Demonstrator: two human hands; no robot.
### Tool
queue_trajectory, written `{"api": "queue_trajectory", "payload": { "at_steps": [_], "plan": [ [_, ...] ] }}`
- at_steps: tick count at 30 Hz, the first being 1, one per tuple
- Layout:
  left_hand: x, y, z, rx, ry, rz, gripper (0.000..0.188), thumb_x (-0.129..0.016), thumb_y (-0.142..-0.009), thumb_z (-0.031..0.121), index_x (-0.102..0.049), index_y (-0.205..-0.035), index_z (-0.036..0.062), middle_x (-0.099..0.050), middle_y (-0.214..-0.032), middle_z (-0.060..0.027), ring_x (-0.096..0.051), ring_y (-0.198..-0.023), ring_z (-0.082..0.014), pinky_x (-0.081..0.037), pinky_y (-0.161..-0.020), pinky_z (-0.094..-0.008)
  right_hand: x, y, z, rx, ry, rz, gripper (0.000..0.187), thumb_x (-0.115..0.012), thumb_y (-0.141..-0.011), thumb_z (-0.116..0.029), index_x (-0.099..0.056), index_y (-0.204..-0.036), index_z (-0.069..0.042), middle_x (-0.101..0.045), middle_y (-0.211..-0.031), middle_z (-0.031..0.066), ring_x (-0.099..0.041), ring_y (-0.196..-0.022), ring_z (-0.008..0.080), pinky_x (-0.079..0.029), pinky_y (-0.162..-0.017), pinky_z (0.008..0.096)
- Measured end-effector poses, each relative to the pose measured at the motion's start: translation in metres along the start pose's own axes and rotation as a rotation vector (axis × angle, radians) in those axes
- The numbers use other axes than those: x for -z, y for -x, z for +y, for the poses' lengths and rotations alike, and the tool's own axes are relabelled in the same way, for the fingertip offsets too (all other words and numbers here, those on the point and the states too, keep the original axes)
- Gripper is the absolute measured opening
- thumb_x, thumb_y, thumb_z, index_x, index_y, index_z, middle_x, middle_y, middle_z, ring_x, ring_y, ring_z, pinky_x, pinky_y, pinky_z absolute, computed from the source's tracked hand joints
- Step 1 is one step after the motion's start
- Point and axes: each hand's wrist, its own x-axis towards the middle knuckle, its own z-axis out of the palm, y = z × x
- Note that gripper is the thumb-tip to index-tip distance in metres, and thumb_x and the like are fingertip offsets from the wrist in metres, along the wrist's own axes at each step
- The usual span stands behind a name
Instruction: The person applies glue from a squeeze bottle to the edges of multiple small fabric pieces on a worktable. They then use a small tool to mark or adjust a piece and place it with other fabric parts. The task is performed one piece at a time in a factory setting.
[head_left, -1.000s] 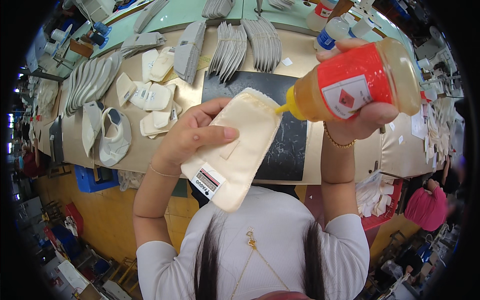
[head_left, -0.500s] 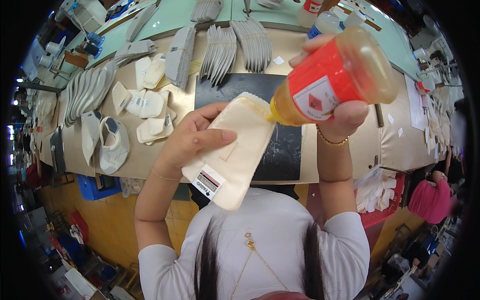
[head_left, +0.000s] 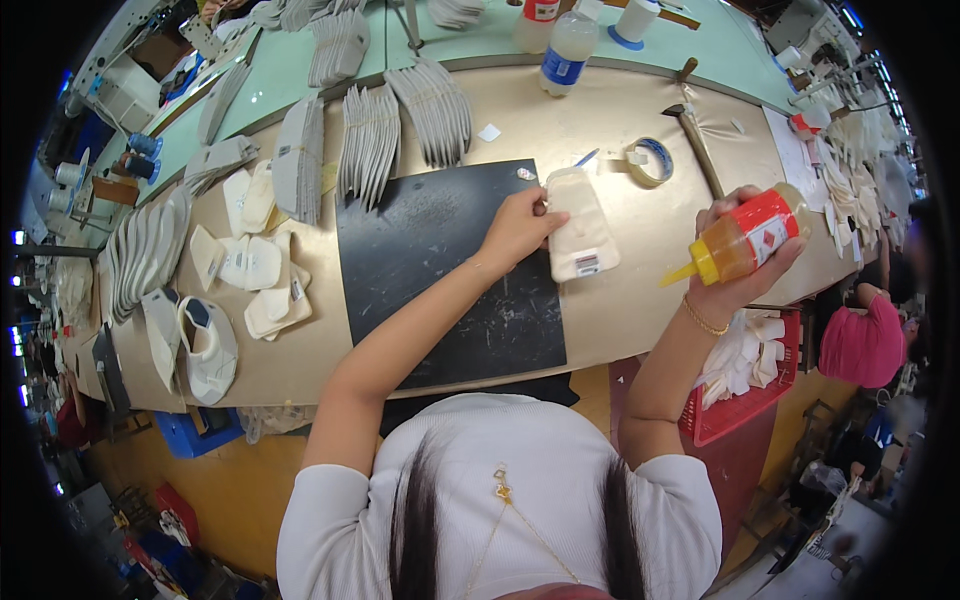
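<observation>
A cream padded shoe tongue (head_left: 581,230) with a stitched edge and a small label lies over the right edge of the black mat (head_left: 440,290). My left hand (head_left: 522,226) pinches its left edge, thumb on top. My right hand (head_left: 745,262) is wrapped round a squeeze bottle (head_left: 748,236) of amber liquid with a red label. Its yellow nozzle tilts down to the left, apart from the tongue. Left of the mat lie several cream tongues (head_left: 262,262) in a loose heap and a white shoe upper (head_left: 210,350).
Bundles of grey pieces (head_left: 372,140) line the back of the table. A roll of tape (head_left: 650,163), a hammer (head_left: 697,145) and a bottle with a blue label (head_left: 568,55) stand or lie at the back right. Below the table's right edge is a red basket (head_left: 735,425) of white pieces.
My left hand has carried the tongue forward and right, down onto the table by the mat. The bottle has moved away from it, to the right and lower. The view has shifted to the right.
</observation>
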Motion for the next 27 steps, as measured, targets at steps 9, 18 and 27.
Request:
{"api": "queue_trajectory", "payload": {
  "at_steps": [9,18,27],
  "plan": [
    [-0.031,-0.059,0.006,-0.089,-0.314,0.132,0.041,-0.069,-0.083,0.017,-0.057,-0.115,-0.0051,-0.059,-0.091,-0.0144,-0.063,-0.064,-0.0163,-0.053,-0.049,-0.0275,0.014,0.004,-0.012,0.008,0.077,0.047,0.067,-0.051,-0.087,-0.062,-0.053,-0.113,-0.001,-0.062,-0.099,0.0120,-0.062,-0.078,0.0204,-0.051,-0.064,0.0300],
    [0.117,0.082,0.011,-0.542,-0.538,0.517,0.027,-0.065,-0.086,0.013,-0.062,-0.111,0.0017,-0.057,-0.096,-0.0094,-0.059,-0.073,-0.0154,-0.049,-0.061,-0.0266,0.020,0.001,0.010,-0.141,-0.049,-0.075,0.065,-0.055,-0.087,-0.058,-0.049,-0.118,-0.002,-0.058,-0.102,0.0104,-0.060,-0.088,0.0222,-0.050,-0.075,0.0323],
    [0.279,0.242,-0.054,-0.100,-0.731,1.347,0.024,-0.063,-0.085,0.011,-0.065,-0.108,0.0038,-0.059,-0.101,-0.0140,-0.060,-0.085,-0.0268,-0.048,-0.075,-0.0378,-0.049,0.011,0.080,-0.288,-0.036,-0.184,0.062,-0.053,-0.089,-0.057,-0.049,-0.116,-0.002,-0.058,-0.103,0.0109,-0.061,-0.085,0.0188,-0.054,-0.068,0.0292]
  ]
}}
